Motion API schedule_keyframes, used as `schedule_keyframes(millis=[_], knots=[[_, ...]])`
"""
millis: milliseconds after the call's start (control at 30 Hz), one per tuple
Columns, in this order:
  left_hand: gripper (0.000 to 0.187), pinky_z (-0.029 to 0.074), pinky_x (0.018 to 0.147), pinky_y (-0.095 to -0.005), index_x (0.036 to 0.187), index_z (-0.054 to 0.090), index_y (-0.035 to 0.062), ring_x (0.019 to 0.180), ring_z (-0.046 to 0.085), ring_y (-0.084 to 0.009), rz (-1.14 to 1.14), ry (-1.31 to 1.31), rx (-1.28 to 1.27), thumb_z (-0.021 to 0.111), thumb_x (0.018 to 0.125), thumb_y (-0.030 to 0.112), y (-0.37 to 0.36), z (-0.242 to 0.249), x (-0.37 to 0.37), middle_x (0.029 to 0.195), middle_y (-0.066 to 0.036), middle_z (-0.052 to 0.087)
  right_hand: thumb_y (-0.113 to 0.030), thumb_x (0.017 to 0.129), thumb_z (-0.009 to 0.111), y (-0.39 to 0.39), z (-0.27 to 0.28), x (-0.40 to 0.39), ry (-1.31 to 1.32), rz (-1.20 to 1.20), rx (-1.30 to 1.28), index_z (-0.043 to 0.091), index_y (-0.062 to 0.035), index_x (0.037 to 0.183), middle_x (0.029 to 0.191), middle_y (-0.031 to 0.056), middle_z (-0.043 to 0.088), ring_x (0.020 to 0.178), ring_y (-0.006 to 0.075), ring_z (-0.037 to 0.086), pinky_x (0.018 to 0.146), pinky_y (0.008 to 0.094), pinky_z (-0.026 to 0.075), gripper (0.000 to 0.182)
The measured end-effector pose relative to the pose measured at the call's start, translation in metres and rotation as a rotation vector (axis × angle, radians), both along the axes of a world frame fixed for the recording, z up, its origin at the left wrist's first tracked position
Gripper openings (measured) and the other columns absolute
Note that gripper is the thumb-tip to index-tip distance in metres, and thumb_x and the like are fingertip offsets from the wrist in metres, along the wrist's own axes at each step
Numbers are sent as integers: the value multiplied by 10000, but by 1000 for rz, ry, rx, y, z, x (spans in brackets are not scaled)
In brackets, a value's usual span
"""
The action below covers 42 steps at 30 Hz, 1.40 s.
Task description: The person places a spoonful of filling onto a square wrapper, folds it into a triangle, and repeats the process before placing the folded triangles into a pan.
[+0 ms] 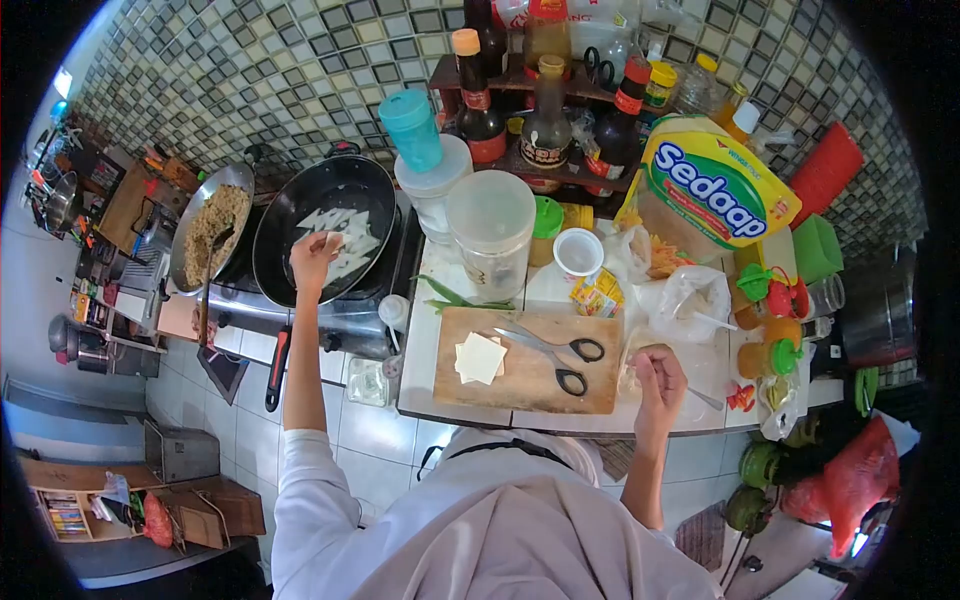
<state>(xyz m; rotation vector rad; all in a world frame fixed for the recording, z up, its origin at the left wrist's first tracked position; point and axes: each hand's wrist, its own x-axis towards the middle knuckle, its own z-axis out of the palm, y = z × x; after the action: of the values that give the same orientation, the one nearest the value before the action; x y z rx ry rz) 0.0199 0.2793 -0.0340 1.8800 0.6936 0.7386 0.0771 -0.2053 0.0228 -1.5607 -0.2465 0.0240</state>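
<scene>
Over the black frying pan (275, 245) hovers my left hand (315, 262), its fingertips pinched together. White cut pieces (350, 262) lie spread in the pan just beyond the fingers; whether the pinch holds one I cannot make out. My right hand (660, 385) is closed, fingers curled and thumb folded in, above the counter's front edge. Its inside is hidden. The wooden cutting board (480, 392) lies to its left, bearing a small stack of pale square sheets (481, 359) and open-bladed scissors with black handles (560, 358).
A wok of brown food (215, 225) with a ladle stands left of the pan. Tall clear containers (490, 235) are behind the board. Sauce bottles (548, 115) crowd a rack. A yellow Sedaap pack (710, 180), plastic bags (690, 300) and lidded jars (768, 355) fill the right side.
</scene>
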Motion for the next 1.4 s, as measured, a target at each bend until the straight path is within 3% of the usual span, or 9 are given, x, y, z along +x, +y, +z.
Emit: schedule_keyframes(millis=[233,367,400,567,800,1000,1100,1267,1400], knots=[[205,433,437,-201,838,615,-34,558,592,-98,209,207,123,640,731,139,54,-12,29,677,-71,622,-45,797,534,-6,0,0,2,-75,60,534,3,782,714,-5,498,677,55,413,616,184,317,51],[151,510,503,-263,841,613,-28,578,594,-153,183,36,-309,618,710,48,103,-42,51,704,-92,596,-46,798,531,-13,-1,3,26,-114,30,528,7,785,705,-4,494,670,54,415,615,180,321,54],[151,510,503,-263,841,613,-28,578,594,-153,178,34,-308,618,710,48,102,-37,56,704,-92,596,-45,798,530,-14,-2,5,22,-125,11,526,8,785,702,-4,493,667,53,416,614,178,323,55],[172,531,521,-303,842,598,-54,580,594,-187,316,17,-220,548,677,-39,101,-24,83,724,-130,590,-46,799,529,-15,-1,10,65,-177,-5,525,8,778,694,-3,491,666,51,419,614,176,329,58],[103,499,463,-272,738,632,-26,480,589,-175,397,131,-9,597,649,12,126,-43,119,592,-115,593,-37,800,524,-14,-5,17,84,-209,13,518,7,773,704,-3,488,675,51,425,626,175,334,52],[125,494,448,-266,777,632,-28,488,592,-172,508,216,166,608,662,12,107,-35,131,632,-129,609,-38,799,526,-10,-4,20,82,-224,1,517,8,772,711,0,486,674,57,420,626,181,334,54],[165,513,478,-272,858,611,-38,571,607,-176,410,100,-72,605,704,20,97,-23,131,694,-117,610,-106,808,523,-10,-4,19,58,-234,-30,531,-6,770,672,-1,503,627,52,420,594,177,327,107],[146,492,471,-232,883,571,-36,569,611,-176,190,-151,-195,572,755,33,78,-9,117,751,-101,603,-111,809,525,-12,-1,17,54,-242,-58,534,-11,772,672,-1,504,632,53,422,600,178,329,107],[178,483,503,-222,904,567,-21,602,605,-158,46,-162,-268,546,793,117,19,33,83,773,-80,601,-50,791,537,-29,-2,17,33,-286,-78,525,10,779,708,-6,494,665,55,415,626,182,335,62]])
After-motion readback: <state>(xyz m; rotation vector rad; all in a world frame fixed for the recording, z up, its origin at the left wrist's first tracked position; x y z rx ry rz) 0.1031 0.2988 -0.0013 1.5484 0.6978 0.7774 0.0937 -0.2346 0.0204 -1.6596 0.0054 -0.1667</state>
